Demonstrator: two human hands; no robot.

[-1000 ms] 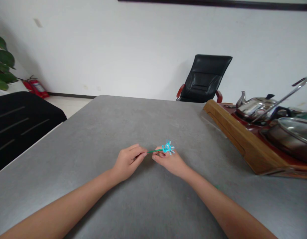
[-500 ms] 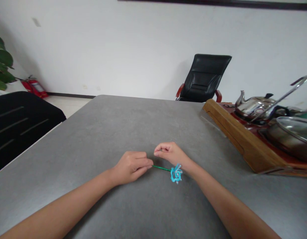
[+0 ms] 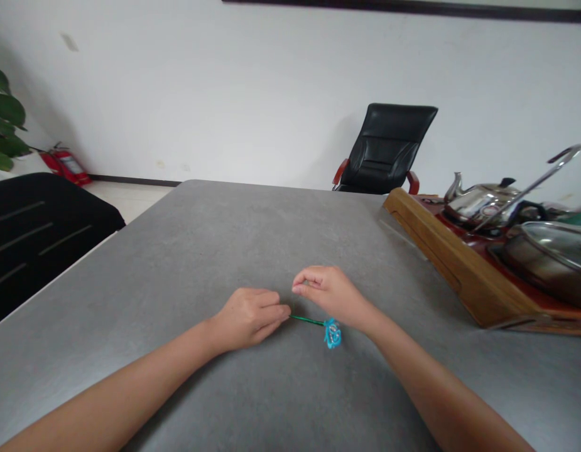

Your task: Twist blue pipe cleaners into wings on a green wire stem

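The left hand [image 3: 247,319] pinches a blue pipe-cleaner flower [image 3: 332,333] by its stem; the right hand [image 3: 330,292] hovers open; a slack pinch could let it slip.

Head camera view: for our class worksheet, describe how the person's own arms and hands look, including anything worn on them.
The left forearm and right forearm are bare as far as the view shows, with no sleeves in sight. The left hand and right hand are also bare: no gloves, watch, bracelet or ring can be seen.
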